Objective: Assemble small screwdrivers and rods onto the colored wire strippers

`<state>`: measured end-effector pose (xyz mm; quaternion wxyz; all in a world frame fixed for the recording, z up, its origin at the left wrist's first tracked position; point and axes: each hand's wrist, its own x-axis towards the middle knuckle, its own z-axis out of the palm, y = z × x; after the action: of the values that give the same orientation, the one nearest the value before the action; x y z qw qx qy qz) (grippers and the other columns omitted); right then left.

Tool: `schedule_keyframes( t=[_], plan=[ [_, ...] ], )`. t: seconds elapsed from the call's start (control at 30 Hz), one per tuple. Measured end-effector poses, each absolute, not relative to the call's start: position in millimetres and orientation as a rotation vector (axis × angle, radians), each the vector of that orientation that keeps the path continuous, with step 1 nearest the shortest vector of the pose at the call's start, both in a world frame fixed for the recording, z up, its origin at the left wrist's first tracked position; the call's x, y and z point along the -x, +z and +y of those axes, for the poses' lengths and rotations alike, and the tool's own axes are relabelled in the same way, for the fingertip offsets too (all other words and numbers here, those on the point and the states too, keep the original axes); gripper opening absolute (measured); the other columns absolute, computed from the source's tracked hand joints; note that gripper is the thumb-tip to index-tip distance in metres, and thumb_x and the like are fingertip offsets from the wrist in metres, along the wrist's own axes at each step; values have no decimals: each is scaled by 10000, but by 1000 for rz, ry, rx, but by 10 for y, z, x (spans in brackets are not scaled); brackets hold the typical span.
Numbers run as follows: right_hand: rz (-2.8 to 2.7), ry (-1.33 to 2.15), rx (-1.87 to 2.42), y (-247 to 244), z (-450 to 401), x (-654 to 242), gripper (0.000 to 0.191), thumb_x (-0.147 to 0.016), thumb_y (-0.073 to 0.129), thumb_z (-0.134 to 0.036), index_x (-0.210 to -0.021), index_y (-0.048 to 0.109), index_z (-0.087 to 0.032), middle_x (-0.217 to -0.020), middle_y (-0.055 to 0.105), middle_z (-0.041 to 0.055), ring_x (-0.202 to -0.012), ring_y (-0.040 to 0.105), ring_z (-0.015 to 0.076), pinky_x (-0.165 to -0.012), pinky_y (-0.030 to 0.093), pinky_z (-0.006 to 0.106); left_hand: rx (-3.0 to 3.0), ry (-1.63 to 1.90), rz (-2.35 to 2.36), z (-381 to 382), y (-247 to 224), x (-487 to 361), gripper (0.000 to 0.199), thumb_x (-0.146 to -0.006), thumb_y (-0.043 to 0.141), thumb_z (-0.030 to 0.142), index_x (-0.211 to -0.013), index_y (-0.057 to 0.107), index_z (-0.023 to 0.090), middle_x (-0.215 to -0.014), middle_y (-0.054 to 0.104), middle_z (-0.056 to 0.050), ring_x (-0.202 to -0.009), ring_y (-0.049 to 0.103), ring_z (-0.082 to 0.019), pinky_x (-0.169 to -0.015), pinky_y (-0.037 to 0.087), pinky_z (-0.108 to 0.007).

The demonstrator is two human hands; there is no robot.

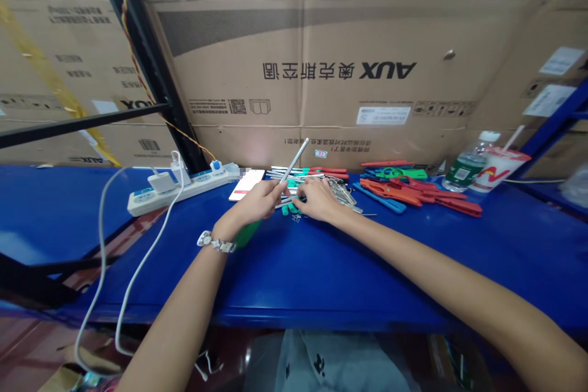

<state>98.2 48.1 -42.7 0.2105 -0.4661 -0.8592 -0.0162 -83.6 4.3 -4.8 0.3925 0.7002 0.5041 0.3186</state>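
Observation:
My left hand (260,201) is closed round a thin silver rod (296,159) that points up and to the right, with a bracelet on the wrist. A green object (247,234) shows partly below this hand. Just to the right, my right hand (316,197) reaches over the pile with its fingers curled down near small green pieces (290,209); whether it grips one is hidden. Silver rods, red-ended sticks (328,170) and metal parts (342,193) lie around and behind the fingers on the blue table (321,269).
A power strip (188,187) with plugs and white cables lies at the left, beside a phone (248,184). Orange and red plastic tools (399,192), a water bottle (468,162) and a paper cup (500,170) are at the right. Cardboard (321,30) stands behind.

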Motion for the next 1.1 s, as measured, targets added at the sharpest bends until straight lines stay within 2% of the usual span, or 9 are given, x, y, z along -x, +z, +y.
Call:
schedule_keyframes(
  t=[0.23, 0.37, 0.47, 0.53, 0.6, 0.7, 0.83, 0.97, 1.1],
  plan=[
    [-2220, 209, 1102, -404, 494, -1121, 74, -887, 620, -193, -815, 634, -192, -938, 686, 65, -987, 616, 240, -923, 412, 414, -2297, 881, 1369, -9, -77, 733, 388, -1010, 392, 429, -815, 607, 171, -623, 554, -11, -578, 509, -174, -567, 351, -280],
    [-1707, 819, 948, -317, 484, -1439, 157, -938, 561, -361, -871, 524, -223, -740, 653, 3, -648, 638, 177, -662, 494, 326, -2376, 843, 1351, -56, -136, 628, 355, -1017, 401, 398, -776, 567, 196, -598, 524, -3, -543, 470, -176, -570, 301, -296],
    [-1477, 1044, 925, -318, 408, -1744, 366, -861, 640, -576, -829, 545, -224, -545, 468, -68, -416, 436, 119, -459, 363, 267, -2444, 747, 1323, -107, -168, 553, 353, -1019, 406, 403, -748, 523, 209, -629, 542, -17, -563, 477, -185, -583, 289, -305],
    [-1373, 1083, 926, -332, 329, -1890, 475, -801, 664, -677, -754, 553, -218, -495, 283, -102, -397, 276, 85, -427, 251, 250, -2480, 611, 1357, -141, -169, 513, 343, -1021, 389, 399, -760, 512, 212, -650, 557, -30, -584, 497, -199, -598, 298, -309],
    [-1308, 1100, 895, -335, 255, -1965, 521, -770, 673, -712, -695, 510, -222, -517, 226, -102, -424, 229, 78, -439, 199, 253, -2505, 480, 1418, -162, -164, 487, 335, -1023, 359, 395, -784, 507, 212, -669, 564, -40, -601, 516, -212, -618, 314, -313],
    [-1304, 1132, 831, -311, 195, -1994, 490, -775, 678, -667, -703, 473, -227, -548, 283, -86, -453, 282, 83, -466, 229, 254, -2565, 376, 1460, -168, -163, 473, 350, -1031, 316, 419, -809, 495, 216, -693, 569, -50, -628, 535, -227, -629, 320, -318],
    [-1340, 1089, 802, -270, 196, -2037, 439, -748, 720, -600, -875, 504, -240, -533, 423, -98, -467, 384, 100, -494, 293, 243, -2644, 311, 1474, -168, -187, 468, 371, -1041, 282, 425, -834, 507, 214, -709, 583, -58, -633, 552, -232, -627, 326, -323],
    [-1372, 996, 840, -253, 204, -2092, 522, -692, 766, -649, -782, 451, -243, -524, 496, -84, -479, 442, 104, -513, 335, 246, -2692, 285, 1458, -179, -204, 453, 361, -1040, 295, 410, -869, 540, 209, -719, 609, -65, -645, 578, -237, -626, 340, -324],
    [-1422, 946, 868, -253, 166, -2054, 539, -652, 788, -674, -723, 491, -230, -545, 507, -69, -504, 434, 103, -524, 339, 254, -2693, 282, 1459, -183, -194, 441, 376, -1038, 287, 418, -888, 556, 201, -752, 636, -83, -661, 594, -246, -634, 363, -329]
  ],
)
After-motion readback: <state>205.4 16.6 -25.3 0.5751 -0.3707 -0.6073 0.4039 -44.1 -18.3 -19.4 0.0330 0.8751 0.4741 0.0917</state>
